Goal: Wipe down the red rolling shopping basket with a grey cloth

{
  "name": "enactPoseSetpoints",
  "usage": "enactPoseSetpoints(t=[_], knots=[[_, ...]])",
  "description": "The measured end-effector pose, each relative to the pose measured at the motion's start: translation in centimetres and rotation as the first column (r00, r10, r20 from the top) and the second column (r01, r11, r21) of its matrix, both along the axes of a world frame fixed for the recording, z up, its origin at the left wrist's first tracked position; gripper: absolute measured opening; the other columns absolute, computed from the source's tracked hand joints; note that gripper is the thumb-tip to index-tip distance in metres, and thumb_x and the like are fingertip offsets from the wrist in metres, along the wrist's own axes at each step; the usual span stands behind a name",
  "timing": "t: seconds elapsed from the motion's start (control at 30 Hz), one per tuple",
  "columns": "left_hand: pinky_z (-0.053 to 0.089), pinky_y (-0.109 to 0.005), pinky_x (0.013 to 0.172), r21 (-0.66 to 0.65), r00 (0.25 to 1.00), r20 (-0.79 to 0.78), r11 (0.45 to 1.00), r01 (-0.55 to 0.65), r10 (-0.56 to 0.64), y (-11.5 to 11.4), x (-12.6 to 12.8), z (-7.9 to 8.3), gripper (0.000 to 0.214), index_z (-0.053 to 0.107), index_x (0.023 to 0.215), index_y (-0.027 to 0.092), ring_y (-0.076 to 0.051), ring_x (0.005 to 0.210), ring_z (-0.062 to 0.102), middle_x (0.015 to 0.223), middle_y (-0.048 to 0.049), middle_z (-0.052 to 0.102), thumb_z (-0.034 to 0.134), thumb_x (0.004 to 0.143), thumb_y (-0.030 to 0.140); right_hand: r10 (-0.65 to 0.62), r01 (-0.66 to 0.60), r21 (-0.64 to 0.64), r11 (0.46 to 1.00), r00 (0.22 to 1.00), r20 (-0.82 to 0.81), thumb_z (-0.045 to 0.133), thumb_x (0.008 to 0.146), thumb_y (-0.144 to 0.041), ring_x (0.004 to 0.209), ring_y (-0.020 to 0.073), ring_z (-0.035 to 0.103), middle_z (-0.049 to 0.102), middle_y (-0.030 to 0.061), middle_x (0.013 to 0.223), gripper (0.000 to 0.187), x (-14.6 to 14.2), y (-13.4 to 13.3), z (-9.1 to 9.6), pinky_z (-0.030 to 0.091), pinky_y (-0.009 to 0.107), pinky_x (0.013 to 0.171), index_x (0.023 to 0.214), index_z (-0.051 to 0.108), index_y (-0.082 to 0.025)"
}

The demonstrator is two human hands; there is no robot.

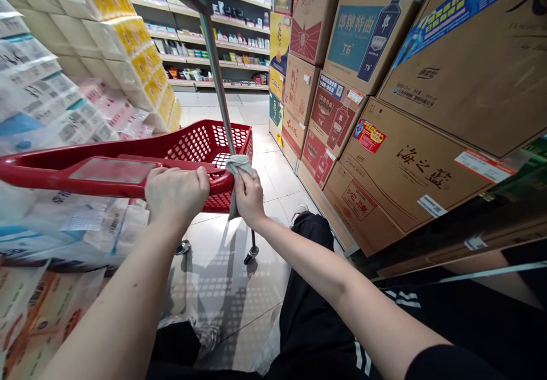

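Note:
A red plastic shopping cart (200, 143) stands in front of me in a shop aisle, its thick red handle bar (64, 175) running left. My left hand (176, 193) is wrapped round the right end of that bar. My right hand (248, 196) pinches a grey cloth (236, 169) against the cart's metal upright pole (217, 78), right where the pole meets the bar. The cloth hangs down below my fingers. My legs in black trousers with white stripes show below.
Stacked brown cartons (384, 112) line the right side of the aisle. Packs of tissue and paper goods (51, 95) are piled on the left. Shelves with small goods (231, 32) stand at the far end. The floor is pale tile (226, 289).

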State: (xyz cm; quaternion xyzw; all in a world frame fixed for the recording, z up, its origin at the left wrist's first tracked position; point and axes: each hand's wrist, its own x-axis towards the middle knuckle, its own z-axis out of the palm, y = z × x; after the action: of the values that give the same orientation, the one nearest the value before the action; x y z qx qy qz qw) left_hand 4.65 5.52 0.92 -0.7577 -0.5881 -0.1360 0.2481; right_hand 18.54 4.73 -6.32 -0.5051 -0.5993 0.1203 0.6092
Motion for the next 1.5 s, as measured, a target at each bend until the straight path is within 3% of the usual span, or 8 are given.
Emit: enactPoseSetpoints(t=[0.13,0.3,0.5,0.77,0.87,1.1,1.3,1.5], knots=[[0.036,-0.040,0.087,-0.020,0.997,0.065,0.999,0.035,-0.033,-0.2,0.4,-0.2,0.067,0.072,0.079,0.010,-0.026,0.084,0.065,0.082,-0.0165,0.072,0.014,0.099,0.037,-0.019,0.020,-0.005,1.000,0.980,0.199,0.035,0.103,-0.028,0.118,0.0185,0.052,0.066,0.0062,0.113,0.034,0.7,-0.4,1.7,0.038,0.033,0.107,0.108,0.067,-0.022],[0.029,-0.038,0.104,-0.010,0.948,0.214,0.970,0.242,-0.234,-0.2,-1.5,0.6,0.053,0.068,0.105,0.017,-0.025,0.111,0.056,0.115,-0.0106,0.068,0.021,0.099,0.042,0.151,-0.152,-0.025,0.988,0.929,0.338,0.038,0.102,-0.028,0.112,0.0183,0.051,0.067,0.0040,0.108,0.032,3.3,2.8,2.6,0.039,0.032,0.103,0.095,0.069,-0.021],[0.030,-0.044,0.104,-0.024,0.974,0.221,0.998,0.053,-0.046,1.6,-5.9,1.3,0.066,0.057,0.130,0.009,-0.031,0.121,0.049,0.130,-0.0191,0.059,0.016,0.097,0.049,0.257,-0.253,-0.050,0.966,0.929,0.266,0.034,0.104,-0.031,0.108,0.0171,0.053,0.068,0.0022,0.108,0.037,4.4,5.3,2.2,0.040,0.030,0.100,0.103,0.070,-0.022],[0.032,-0.043,0.099,-0.025,0.991,0.127,0.998,-0.049,0.052,1.3,-5.0,0.8,0.063,0.059,0.125,0.009,-0.032,0.117,0.050,0.123,-0.0191,0.060,0.013,0.098,0.043,0.148,-0.159,0.010,0.987,0.939,0.310,0.034,0.103,-0.036,0.112,0.0202,0.049,0.068,0.0052,0.104,0.039,3.9,2.0,2.5,0.039,0.034,0.102,0.100,0.071,-0.021],[0.033,-0.044,0.099,-0.018,0.988,0.147,0.999,-0.050,0.052,1.1,-4.9,0.7,0.062,0.060,0.124,0.010,-0.032,0.117,0.050,0.124,-0.0186,0.060,0.014,0.098,0.042,0.174,-0.186,-0.013,0.982,0.888,0.425,0.036,0.103,-0.034,0.111,0.0210,0.050,0.069,0.0039,0.100,0.038,3.9,1.6,3.9,0.037,0.035,0.103,0.094,0.071,-0.023],[0.031,-0.044,0.100,-0.073,0.978,0.196,0.996,-0.053,0.066,1.2,-3.7,1.4,0.056,0.059,0.124,0.012,-0.031,0.120,0.050,0.128,-0.0179,0.059,0.019,0.097,0.040,0.395,-0.280,-0.280,0.918,0.680,0.617,0.039,0.100,-0.033,0.086,0.0196,0.061,0.069,0.0013,0.082,0.040,4.6,4.8,8.0,0.041,0.034,0.090,0.077,0.069,-0.020],[0.029,-0.048,0.098,-0.053,0.976,0.186,0.993,-0.106,0.114,1.7,-1.6,1.1,0.053,0.060,0.116,0.010,-0.032,0.116,0.050,0.124,-0.0197,0.061,0.020,0.096,0.040,0.150,-0.095,-0.120,0.988,0.747,0.647,0.035,0.102,-0.032,0.096,0.0255,0.060,0.068,0.0093,0.089,0.034,3.2,3.5,6.8,0.039,0.043,0.101,0.099,0.066,-0.019],[0.029,-0.054,0.096,-0.073,0.976,0.183,0.992,-0.105,0.117,2.2,-1.6,1.0,0.053,0.060,0.112,0.011,-0.033,0.115,0.050,0.122,-0.0202,0.061,0.018,0.097,0.039,0.072,-0.113,0.027,0.993,0.783,0.617,0.034,0.102,-0.031,0.112,0.0260,0.054,0.065,0.0117,0.112,0.033,3.3,1.4,5.3,0.031,0.044,0.113,0.122,0.057,-0.020]])
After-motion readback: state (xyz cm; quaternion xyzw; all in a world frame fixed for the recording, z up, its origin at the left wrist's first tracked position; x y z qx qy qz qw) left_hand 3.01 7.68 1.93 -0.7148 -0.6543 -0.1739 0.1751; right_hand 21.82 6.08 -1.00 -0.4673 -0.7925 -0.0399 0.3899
